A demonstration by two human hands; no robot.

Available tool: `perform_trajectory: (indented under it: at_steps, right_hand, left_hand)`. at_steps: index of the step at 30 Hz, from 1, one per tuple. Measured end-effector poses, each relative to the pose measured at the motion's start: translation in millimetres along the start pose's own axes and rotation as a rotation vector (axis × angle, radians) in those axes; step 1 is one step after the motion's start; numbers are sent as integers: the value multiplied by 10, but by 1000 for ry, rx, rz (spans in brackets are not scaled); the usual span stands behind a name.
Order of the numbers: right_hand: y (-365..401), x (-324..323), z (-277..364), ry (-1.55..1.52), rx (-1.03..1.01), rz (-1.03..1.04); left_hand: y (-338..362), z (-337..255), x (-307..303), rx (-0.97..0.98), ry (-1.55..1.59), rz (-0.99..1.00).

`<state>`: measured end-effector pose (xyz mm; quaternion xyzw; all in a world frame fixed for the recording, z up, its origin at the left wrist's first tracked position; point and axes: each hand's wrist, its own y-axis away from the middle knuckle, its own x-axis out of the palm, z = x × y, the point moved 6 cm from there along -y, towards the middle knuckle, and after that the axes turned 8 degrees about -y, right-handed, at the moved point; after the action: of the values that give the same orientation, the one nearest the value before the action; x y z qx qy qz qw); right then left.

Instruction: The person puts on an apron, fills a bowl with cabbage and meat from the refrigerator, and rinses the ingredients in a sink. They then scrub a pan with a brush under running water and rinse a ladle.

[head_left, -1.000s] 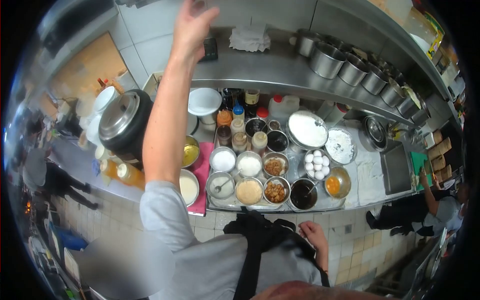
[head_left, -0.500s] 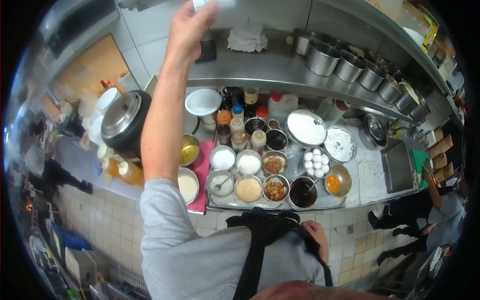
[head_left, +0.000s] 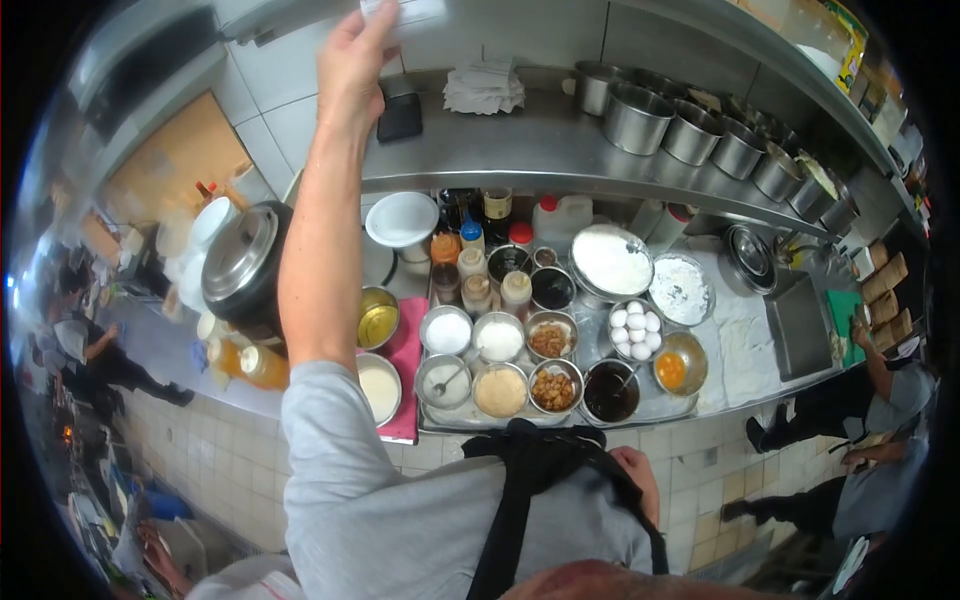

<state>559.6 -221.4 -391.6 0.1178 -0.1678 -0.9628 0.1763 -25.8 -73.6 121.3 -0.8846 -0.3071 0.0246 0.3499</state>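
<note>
Up high by the wall, the left hand [head_left: 350,65] pinches a white paper slip [head_left: 412,12]. Near it, a black thing [head_left: 400,117] sits on the steel shelf [head_left: 470,145]. By the apron [head_left: 522,455], I cannot tell if the right hand [head_left: 637,472] holds anything.

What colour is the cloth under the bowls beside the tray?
The cloth is bright pink, seen best in the current head view.
</note>
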Motion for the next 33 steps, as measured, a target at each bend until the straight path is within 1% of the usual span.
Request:
perform_trajectory:
  at_steps: [1,3,4,6,7,8,9,10,11,12,13,14,15,17,18,19,20,22,23,25,27,29,31,32,33]
  right_hand:
    - [-12,5,-25,-3,3,-4]
    - [-29,0,-83,6,20,-30]
    - [-35,5,-83,-3,22,-37]
    - [-2,23,-117,-74,65,-58]
    - [-68,-7,-250,-23,19,-60]
    - [-97,-7,-468,21,-14,-78]
    - [-91,49,-515,98,-30,-73]
    - [-93,10,-463,167,-29,-88]
    - [-31,37,-257,128,5,-87]
    - [12,40,-246,43,134,-98]
    - [8,20,-313,70,36,-76]
    - [73,35,-239,-33,81,-78]
    - [99,53,-319,-104,121,-108]
    - [113,59,-414,-182,182,-136]
    - [115,53,-391,-139,148,-120]
    - [141,69,-374,-95,110,-104]
    - [174,62,-383,-105,125,-112]
    - [229,8,-411,-158,210,-152]
    - [267,-25,-387,-166,213,-170]
    - [382,-118,-366,-172,211,-198]
    - [512,-253,-407,-176,237,-231]
    - [606,-390,-598,-193,222,-232]
    - [680,-589,-706,-209,232,-280]
    - [722,-693,-773,-221,252,-301]
    - [744,-817,-866,-225,250,-313]
  left_hand:
    - [-30,15,-18,-2,1,5]
    - [-88,-38,-94,75,66,-28]
    - [-113,-35,-123,73,69,-16]
    - [-133,39,-215,10,-15,-78]
    - [-154,75,-211,-31,-63,-115]
    - [-164,72,-227,-17,-115,-128]
    - [-170,111,-215,-18,-154,-117]
    - [-158,106,-208,38,-195,-81]
    - [-191,186,-269,37,-141,-36]
    - [-219,222,-239,7,-118,-20]
    - [-450,432,-438,83,-73,-39]
    - [-641,522,-507,-34,-17,15]
    - [-830,665,-654,-30,94,77]
    - [-709,529,-456,-19,236,48]
    - [-560,425,-262,-29,173,-38]
    - [-580,507,-279,-47,167,-32]
    - [-589,558,-319,-61,165,-28]
    - [-355,543,-165,-54,124,7]
    - [-190,513,-55,-29,93,26]
    - [208,585,141,-50,89,-158]
    - [624,688,277,44,57,-298]
    - [952,730,414,227,3,-367]
    - [1433,542,868,324,-14,-319]
    - [1664,498,1074,321,3,-311]
    - [1888,418,1360,369,-26,-152]
